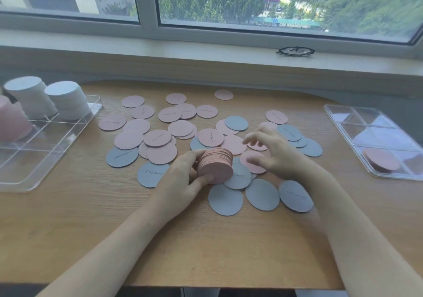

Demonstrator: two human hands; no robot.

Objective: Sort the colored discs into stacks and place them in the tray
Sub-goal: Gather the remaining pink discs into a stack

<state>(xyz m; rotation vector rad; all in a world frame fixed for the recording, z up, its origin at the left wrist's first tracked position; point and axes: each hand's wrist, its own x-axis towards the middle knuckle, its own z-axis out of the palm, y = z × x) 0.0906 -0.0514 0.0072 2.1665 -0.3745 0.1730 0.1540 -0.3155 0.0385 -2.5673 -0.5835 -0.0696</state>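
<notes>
Many loose pink discs (162, 152) and grey-blue discs (225, 199) lie scattered over the middle of the wooden table (91, 228). My left hand (183, 177) grips a thick stack of pink discs (215, 166), tilted on its side just above the table. My right hand (272, 150) hovers right of the stack with fingers spread and slightly curled over a loose pink disc (253, 163), holding nothing I can make out. A clear divided tray (45, 150) at the left holds two pale stacks (68, 100) and a pink stack (11, 122).
A second clear divided tray (348, 122) lies at the right edge with a low pink stack (381, 160) in one compartment. Black glasses (295, 51) rest on the window sill behind the table. Bare wood shows along the table's near edge.
</notes>
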